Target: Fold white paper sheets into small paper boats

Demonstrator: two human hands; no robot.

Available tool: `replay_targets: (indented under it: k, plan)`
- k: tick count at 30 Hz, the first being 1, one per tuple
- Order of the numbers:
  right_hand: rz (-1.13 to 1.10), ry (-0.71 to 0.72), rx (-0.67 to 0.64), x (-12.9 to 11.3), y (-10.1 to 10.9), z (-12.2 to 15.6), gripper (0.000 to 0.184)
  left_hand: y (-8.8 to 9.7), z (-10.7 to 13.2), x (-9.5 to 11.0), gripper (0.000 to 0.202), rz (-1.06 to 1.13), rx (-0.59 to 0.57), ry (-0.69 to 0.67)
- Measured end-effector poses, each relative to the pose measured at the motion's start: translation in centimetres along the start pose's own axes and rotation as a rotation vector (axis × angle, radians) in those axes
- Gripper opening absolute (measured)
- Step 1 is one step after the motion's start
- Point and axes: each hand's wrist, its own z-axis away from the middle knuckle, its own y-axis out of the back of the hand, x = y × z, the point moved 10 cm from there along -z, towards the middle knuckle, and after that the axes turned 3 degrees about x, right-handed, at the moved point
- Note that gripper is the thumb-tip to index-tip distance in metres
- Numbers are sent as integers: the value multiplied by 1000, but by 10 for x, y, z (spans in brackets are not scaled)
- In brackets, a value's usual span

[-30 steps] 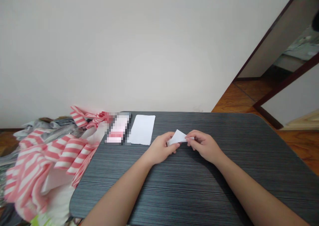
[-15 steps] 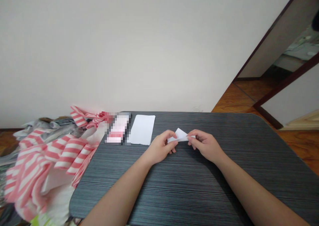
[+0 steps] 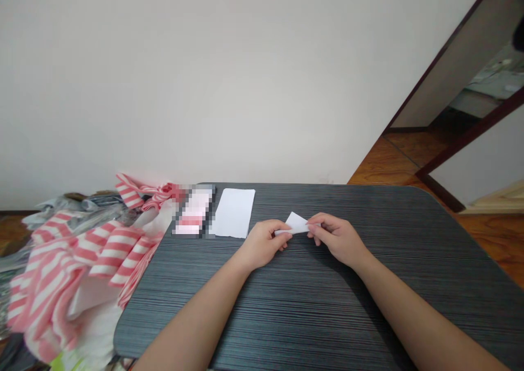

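1. Head view: the left hand (image 3: pixel 264 244) has thumb and fingers pinched on the nine o'clock end of the folded white paper (image 3: pixel 298 225).
2. The right hand (image 3: pixel 333 237) nips its three o'clock end, fingers likewise closed.
3. Between them, the paper's pointed flap aims near twelve o'clock, over the dark bench (image 3: pixel 282 316).
4. Toward nine o'clock lies flat white paper (image 3: pixel 234 213); just beyond, a phone-like slab (image 3: pixel 194 213), its face pixelated.
5. Pink-and-white striped fabric (image 3: pixel 114 251) is heaped beside the bench, between eight and nine o'clock.
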Motion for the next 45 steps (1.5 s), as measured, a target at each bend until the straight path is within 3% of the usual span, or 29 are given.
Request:
replay_targets:
  k: [5,11,14,19,23,27,32,37,45]
  plan:
    - [7,-8,9,2,1,0,19,2,-1,-7,21,1,31,25]
    - [-24,-13,8,2,2,-1,18,1,0,6,19,-43,18,-70]
    - [-39,-19,16,2,3,-1,17,2,0,4,21,-30,25,-53]
    - [-87,-48,21,8,1,-1,17,4,-3,-8,22,96,39,25]
    - [-184,-69,39,13,0,-1,22,5,-4,-7,18,220,66,15]
    - [-189,-82,39,13,-1,-1,24,4,-3,-7,27,273,78,5]
    - [-146,-106,29,12,-2,1,21,3,-3,-8,35,200,60,30]
    - [-111,-113,27,10,-2,2,20,1,-3,-3,26,59,0,41]
    - [-127,-114,29,10,-2,1,22,4,-1,-3,31,-62,20,27]
